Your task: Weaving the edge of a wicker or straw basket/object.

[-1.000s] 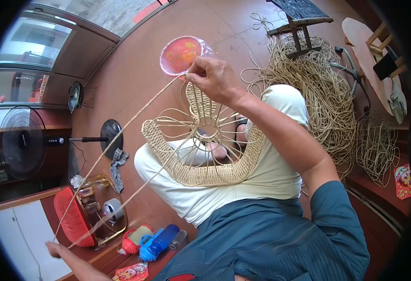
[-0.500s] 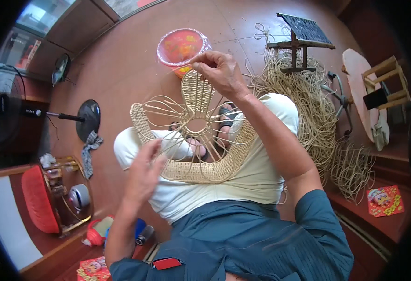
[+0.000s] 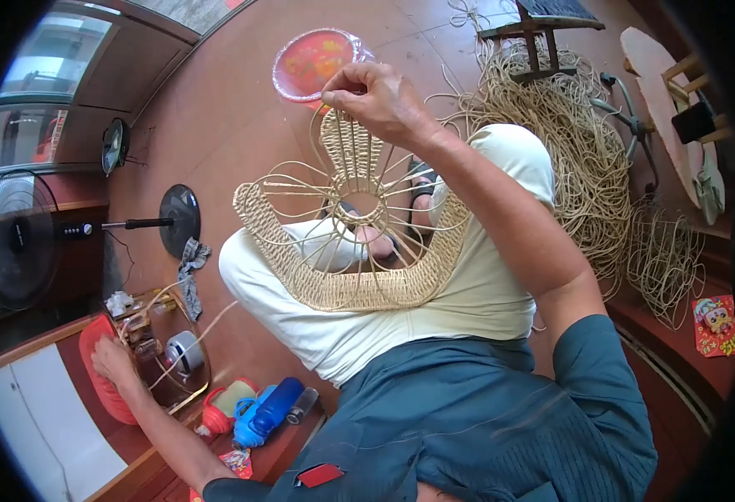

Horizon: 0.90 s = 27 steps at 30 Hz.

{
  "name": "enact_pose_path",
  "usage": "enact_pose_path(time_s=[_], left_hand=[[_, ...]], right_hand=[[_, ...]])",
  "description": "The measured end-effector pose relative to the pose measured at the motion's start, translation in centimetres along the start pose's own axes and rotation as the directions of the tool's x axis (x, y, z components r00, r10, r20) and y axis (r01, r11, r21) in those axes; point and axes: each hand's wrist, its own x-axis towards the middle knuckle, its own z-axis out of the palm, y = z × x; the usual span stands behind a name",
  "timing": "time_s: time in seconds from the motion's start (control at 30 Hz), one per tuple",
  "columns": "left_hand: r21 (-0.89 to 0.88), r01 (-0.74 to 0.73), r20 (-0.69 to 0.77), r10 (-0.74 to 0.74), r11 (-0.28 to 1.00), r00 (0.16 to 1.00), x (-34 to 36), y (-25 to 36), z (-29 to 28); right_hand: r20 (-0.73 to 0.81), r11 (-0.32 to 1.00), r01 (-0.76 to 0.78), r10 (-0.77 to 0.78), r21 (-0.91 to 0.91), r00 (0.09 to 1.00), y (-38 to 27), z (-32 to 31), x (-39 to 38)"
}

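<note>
Across my lap lies a woven straw piece (image 3: 359, 290), with a curved band, an open ring in the middle and loose strands radiating from it. Its upright woven panel (image 3: 352, 142) stands at the far side. My right hand (image 3: 380, 100) is closed in a pinch on a straw strand at the top of that panel. My left hand (image 3: 115, 364) is stretched far left, its fingers curled in front of a red cushion-like panel (image 3: 99, 389). Pale straw cord (image 3: 208, 328) trails near this hand and appears held in it; the exact grip is small and partly hidden.
A red plastic-lined bucket (image 3: 313, 63) stands ahead. At right lies a heap of straw cord (image 3: 564, 159) beside a wooden stool (image 3: 543, 29). To the left are a standing fan (image 3: 20, 234) and a round metal pot (image 3: 185, 353); a blue bottle (image 3: 279, 402) lies lower left.
My left hand has swung from beside the woven piece to the far left, and pale cord now trails there. The right hand stays pinched at the panel's top. The view has shifted.
</note>
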Motion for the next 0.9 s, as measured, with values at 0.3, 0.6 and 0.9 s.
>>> enact_pose_path(time_s=[0.3, 0.6, 0.9], left_hand=[[-0.885, -0.429, -0.464, 0.441, -0.183, 0.769, -14.4, 31.6, -18.7], [-0.926, -0.373, -0.359, 0.423, -0.053, 0.832, -15.4, 40.5, -22.5], [-0.745, -0.661, -0.633, 0.215, 0.091, 0.744, -15.5, 42.4, -22.7]], right_hand=[[0.091, 0.99, -0.108, 0.099, 0.094, 0.991, 0.3, -0.3, 0.3], [0.139, 0.984, -0.128, 0.11, 0.127, 0.984, 0.2, -1.1, 0.4], [0.26, 0.868, -0.313, 0.223, 0.385, 0.94, 0.6, -1.2, 0.6]])
